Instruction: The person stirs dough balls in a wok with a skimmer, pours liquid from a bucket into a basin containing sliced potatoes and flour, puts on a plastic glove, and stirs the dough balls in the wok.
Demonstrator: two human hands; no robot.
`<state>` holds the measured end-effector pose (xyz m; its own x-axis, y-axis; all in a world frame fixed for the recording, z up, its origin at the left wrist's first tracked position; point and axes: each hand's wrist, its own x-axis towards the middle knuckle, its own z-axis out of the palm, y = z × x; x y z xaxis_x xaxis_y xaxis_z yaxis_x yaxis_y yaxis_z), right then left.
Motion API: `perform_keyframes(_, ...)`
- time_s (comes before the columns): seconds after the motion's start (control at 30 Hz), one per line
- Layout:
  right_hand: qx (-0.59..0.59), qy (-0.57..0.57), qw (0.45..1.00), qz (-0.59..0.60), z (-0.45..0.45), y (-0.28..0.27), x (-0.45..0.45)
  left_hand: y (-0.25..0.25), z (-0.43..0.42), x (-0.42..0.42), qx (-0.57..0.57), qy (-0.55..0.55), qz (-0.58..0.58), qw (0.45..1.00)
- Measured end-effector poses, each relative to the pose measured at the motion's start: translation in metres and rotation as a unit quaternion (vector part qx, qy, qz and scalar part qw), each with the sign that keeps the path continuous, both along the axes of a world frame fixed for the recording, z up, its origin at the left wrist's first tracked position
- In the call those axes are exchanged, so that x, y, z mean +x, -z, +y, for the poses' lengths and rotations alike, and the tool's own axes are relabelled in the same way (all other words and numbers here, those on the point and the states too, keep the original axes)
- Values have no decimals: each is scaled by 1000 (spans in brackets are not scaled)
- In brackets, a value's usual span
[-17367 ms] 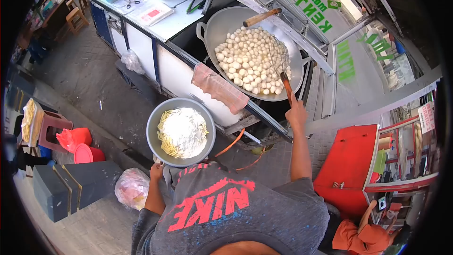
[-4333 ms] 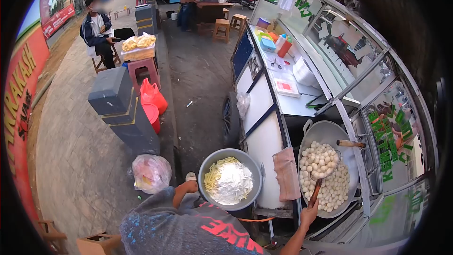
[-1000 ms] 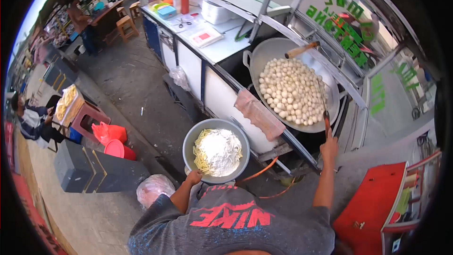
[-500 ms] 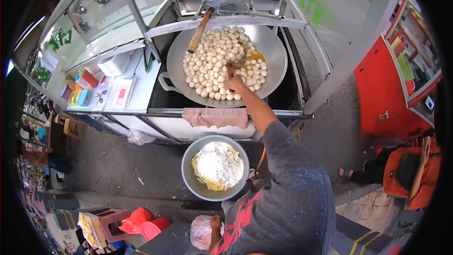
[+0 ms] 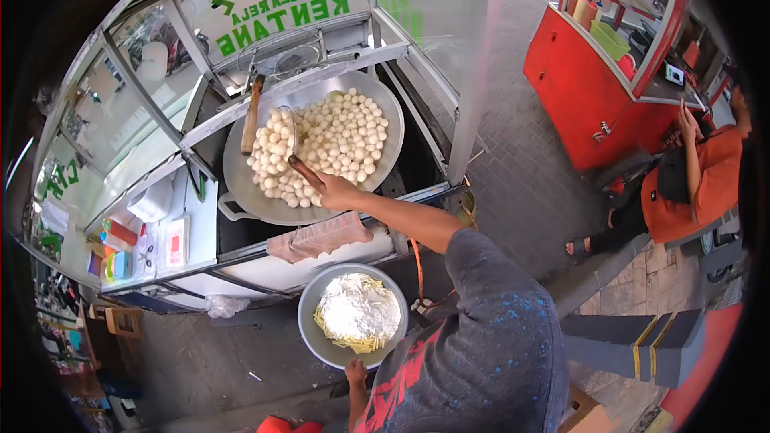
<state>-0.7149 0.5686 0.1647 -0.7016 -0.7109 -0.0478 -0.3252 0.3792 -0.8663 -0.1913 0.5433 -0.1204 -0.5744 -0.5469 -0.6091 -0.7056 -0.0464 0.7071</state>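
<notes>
Balls lifted in wire strainer at the wok

The wire strainer (image 5: pixel 281 143) is held over the left part of the wide metal wok (image 5: pixel 241 183), its basket heaped with pale round balls (image 5: pixel 353 140). Its wooden handle is clamped in the closed fingers of the right hand (image 5: pixel 340 193), the arm being stretched across the near rim. More balls are spread through the wok around and below the basket. A second wooden handle (image 5: pixel 252 115) is seen slanting over the wok's left edge, beside the loaded basket.

The left hand (image 5: pixel 355 370) is held low, at the near rim of the grey bowl (image 5: pixel 308 343). Its fingers appear curled, but whether the rim is gripped cannot be told. In the bowl, white powder (image 5: pixel 358 305) is heaped on pale yellow strips (image 5: pixel 361 345), which are left showing along the near side.

A pinkish cloth (image 5: pixel 319 241) is draped over the cart's front edge, between wok and bowl. On the white table (image 5: pixel 202 232) left of the wok, white containers (image 5: pixel 152 200), a red bottle (image 5: pixel 120 232) and scissors (image 5: pixel 145 255) are noted. At far right, a person in orange (image 5: pixel 698 196) is seen near a red cart (image 5: pixel 573 100).
</notes>
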Motion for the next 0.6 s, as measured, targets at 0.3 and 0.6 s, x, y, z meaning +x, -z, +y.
perform_keyframes(0.3,208,64,914,342,117,-27,-7,16,17,-23,13,-93,9,996)
perform_keyframes(0.6,379,86,845,368,134,-30,-103,47,46,65,2,-121,-47,992)
